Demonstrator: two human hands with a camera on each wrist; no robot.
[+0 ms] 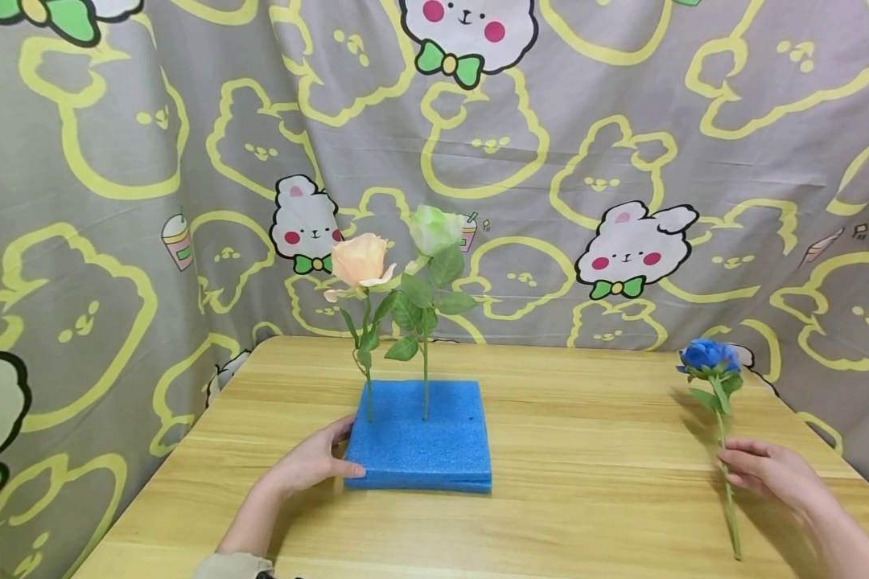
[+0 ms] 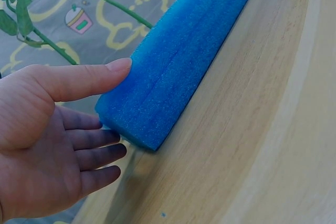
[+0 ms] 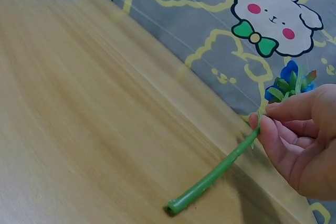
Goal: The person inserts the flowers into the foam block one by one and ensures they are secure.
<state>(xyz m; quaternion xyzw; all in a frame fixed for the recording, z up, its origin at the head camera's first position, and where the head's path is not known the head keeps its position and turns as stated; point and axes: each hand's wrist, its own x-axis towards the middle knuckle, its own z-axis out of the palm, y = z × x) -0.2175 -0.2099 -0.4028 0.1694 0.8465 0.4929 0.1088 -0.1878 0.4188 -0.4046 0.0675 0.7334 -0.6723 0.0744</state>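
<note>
A blue foam block (image 1: 420,450), made of stacked layers, lies on the table with two artificial flowers standing in it. One is a peach rose (image 1: 362,261); beside it is a pale green-white rose (image 1: 434,231). At the block's left side, my left hand (image 1: 315,458) touches it with the thumb on the front edge, while its other fingers extend along the side, as the left wrist view shows. Over on the right, my right hand (image 1: 775,474) pinches the green stem (image 3: 215,174) of a blue artificial flower (image 1: 710,358) between thumb and fingers. Its bloom points away from me.
Beneath everything is a wooden table (image 1: 586,450). A grey curtain (image 1: 514,161) with yellow outlines and cartoon rabbits hangs behind it and on both sides. Bare tabletop separates the foam block from the blue flower.
</note>
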